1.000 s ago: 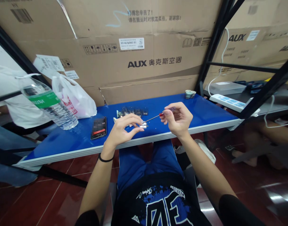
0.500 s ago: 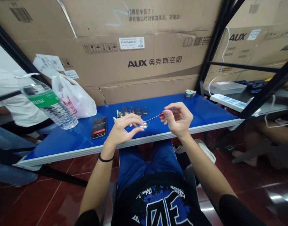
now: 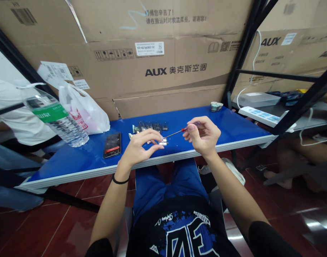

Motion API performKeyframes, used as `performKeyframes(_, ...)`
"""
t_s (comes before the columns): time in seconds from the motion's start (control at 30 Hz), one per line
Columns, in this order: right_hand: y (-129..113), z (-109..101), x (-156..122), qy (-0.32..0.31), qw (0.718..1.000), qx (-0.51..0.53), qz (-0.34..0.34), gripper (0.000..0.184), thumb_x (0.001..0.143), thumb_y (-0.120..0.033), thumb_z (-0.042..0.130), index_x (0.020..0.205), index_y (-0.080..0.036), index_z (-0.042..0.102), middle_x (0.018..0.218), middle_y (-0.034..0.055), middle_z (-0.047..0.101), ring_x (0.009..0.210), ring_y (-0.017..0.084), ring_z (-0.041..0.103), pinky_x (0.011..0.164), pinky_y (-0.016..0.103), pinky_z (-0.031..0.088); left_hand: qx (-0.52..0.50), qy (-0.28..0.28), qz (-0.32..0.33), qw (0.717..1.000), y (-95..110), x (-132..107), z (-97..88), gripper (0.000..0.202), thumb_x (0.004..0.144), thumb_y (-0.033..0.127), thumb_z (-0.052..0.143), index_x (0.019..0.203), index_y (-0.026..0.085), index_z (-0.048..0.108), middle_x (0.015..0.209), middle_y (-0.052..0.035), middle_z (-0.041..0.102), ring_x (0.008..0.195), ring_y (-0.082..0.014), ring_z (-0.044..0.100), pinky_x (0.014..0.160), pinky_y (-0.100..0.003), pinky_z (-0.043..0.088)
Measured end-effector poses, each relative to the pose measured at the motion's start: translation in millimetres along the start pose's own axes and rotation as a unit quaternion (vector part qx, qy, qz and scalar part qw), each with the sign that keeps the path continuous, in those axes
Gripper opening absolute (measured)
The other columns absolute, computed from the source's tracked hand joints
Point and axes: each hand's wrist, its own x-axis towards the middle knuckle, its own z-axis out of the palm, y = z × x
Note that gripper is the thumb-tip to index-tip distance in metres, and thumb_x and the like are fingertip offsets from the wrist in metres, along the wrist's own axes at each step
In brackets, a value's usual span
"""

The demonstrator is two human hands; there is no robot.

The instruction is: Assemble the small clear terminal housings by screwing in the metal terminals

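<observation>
My right hand (image 3: 205, 137) is closed around the handle of a screwdriver (image 3: 176, 133), red at its front end with a thin metal shaft. The shaft slants down to the left, and its tip meets a small silver-white part (image 3: 163, 142). Thumb and fingers of my left hand (image 3: 142, 143) pinch that part just above the blue tabletop. What kind of part it is, I cannot make out. Behind my left hand lies a row of several small dark pieces in clear casings (image 3: 154, 126).
A phone (image 3: 112, 145) lies left of my hands, near a large water bottle (image 3: 59, 117) and a white plastic bag (image 3: 85, 109). Small pale-green cups or rolls (image 3: 216, 106) sit at the back right. Black shelf posts and a power strip (image 3: 262, 116) stand beyond the table's right end.
My right hand and the screwdriver have shifted very slightly to the right. The left hand stays in place on the silver-white part.
</observation>
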Motion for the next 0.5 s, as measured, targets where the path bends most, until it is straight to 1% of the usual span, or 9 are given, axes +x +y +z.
performKeyframes(0.33, 0.0, -0.7, 0.2, -0.009, 1.000, 0.003, 0.001, 0.028, 0.098, -0.050, 0.073, 0.091, -0.023, 0.069, 0.065, -0.0026, 0.071, 0.046, 0.011, 0.068, 0.039, 0.020, 0.054, 0.003, -0.006, 0.000, 1.000, -0.1, 0.6, 0.1, 0.007, 0.094, 0.023, 0.081, 0.096, 0.017, 0.078, 0.102, -0.0071, 0.079, 0.089, -0.0158, 0.077, 0.078, -0.026, 0.065)
performKeyframes(0.5, -0.3, -0.5, 1.1, -0.003, 1.000, 0.015, -0.008, 0.022, 0.098, -0.045, 0.074, 0.092, -0.024, 0.069, 0.066, -0.0030, 0.073, 0.047, 0.011, 0.069, 0.038, 0.019, 0.052, 0.007, -0.005, 0.004, 1.000, -0.2, 0.3, 0.1, 0.007, 0.094, 0.022, 0.081, 0.096, 0.017, 0.077, 0.102, -0.0070, 0.079, 0.089, -0.0157, 0.077, 0.078, -0.026, 0.066)
